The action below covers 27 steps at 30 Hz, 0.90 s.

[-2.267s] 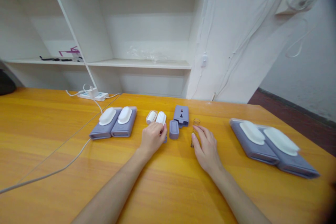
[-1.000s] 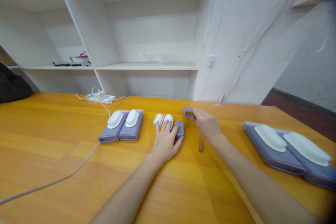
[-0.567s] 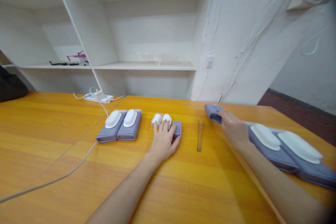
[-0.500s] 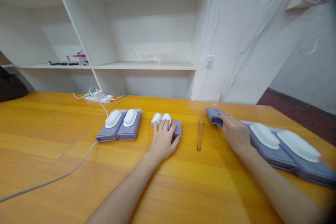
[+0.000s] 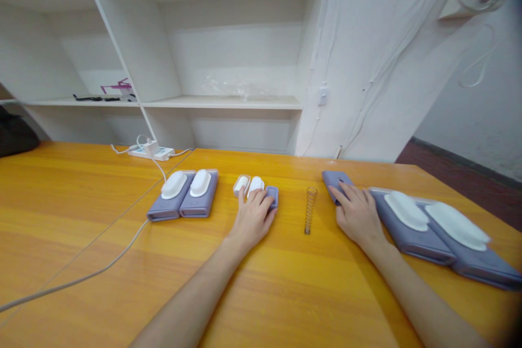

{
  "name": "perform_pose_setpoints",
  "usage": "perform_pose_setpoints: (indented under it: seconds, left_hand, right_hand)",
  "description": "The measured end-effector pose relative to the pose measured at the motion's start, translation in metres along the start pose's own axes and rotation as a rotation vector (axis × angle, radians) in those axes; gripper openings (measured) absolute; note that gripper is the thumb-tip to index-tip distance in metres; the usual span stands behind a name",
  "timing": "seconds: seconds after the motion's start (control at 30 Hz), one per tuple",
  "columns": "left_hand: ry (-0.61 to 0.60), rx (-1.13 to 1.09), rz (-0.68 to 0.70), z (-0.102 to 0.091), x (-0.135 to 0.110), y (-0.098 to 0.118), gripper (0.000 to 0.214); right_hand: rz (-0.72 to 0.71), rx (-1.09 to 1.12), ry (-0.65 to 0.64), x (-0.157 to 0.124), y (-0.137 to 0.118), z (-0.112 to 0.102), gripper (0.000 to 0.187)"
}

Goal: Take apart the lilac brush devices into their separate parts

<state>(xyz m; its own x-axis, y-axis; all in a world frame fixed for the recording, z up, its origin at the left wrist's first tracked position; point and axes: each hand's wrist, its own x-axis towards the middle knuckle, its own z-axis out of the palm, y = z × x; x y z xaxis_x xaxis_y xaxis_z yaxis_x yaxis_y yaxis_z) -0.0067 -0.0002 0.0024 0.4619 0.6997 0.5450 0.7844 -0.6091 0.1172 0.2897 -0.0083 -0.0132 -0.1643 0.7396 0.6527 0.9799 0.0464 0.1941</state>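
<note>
Pointing fwd lengthwise: case (image 5: 331, 180) under R hand (image 5: 359, 214).

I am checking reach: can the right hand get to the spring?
Probably yes: nothing visible stands between the right hand and the spring, though that hand touches the purple case.

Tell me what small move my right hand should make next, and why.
Perhaps ease the right hand off the purple case: it appears to lie flat on the table, just left of the right-hand pair of white-topped cases, and may need no more support.
</note>
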Motion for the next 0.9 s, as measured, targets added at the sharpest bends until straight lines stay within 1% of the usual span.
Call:
perform_pose_setpoints:
  seconds: [0.13, 0.3, 0.47, 0.6, 0.7, 0.8, 0.9]
  left_hand:
    - [0.001, 0.034, -0.033, 0.001, 0.0, 0.001, 0.024]
    - [0.053, 0.093, -0.147, 0.004, -0.001, -0.001, 0.05]
    - [-0.032, 0.056, -0.174, 0.011, -0.002, -0.006, 0.043]
    - [-0.049, 0.044, -0.193, 0.015, -0.002, -0.009, 0.043]
    - [-0.055, 0.033, -0.207, 0.015, -0.001, -0.01, 0.043]
    - [-0.067, 0.023, -0.223, 0.015, 0.001, -0.011, 0.043]
    - [-0.078, 0.031, -0.245, 0.016, 0.003, -0.013, 0.043]
  right_hand:
    - [0.038, -0.006, 0.016, -0.001, -0.002, 0.005, 0.029]
    - [0.079, -0.038, 0.02, -0.003, -0.003, 0.003, 0.029]
    - [0.13, -0.076, -0.021, -0.002, -0.01, -0.007, 0.029]
    - [0.191, -0.104, -0.034, -0.001, -0.022, -0.016, 0.031]
    - [0.124, -0.013, -0.029, -0.003, -0.038, -0.023, 0.034]
    - [0.024, 0.165, -0.075, -0.005, -0.054, -0.026, 0.035]
    - [-0.011, 0.285, -0.131, -0.007, -0.064, -0.027, 0.034]
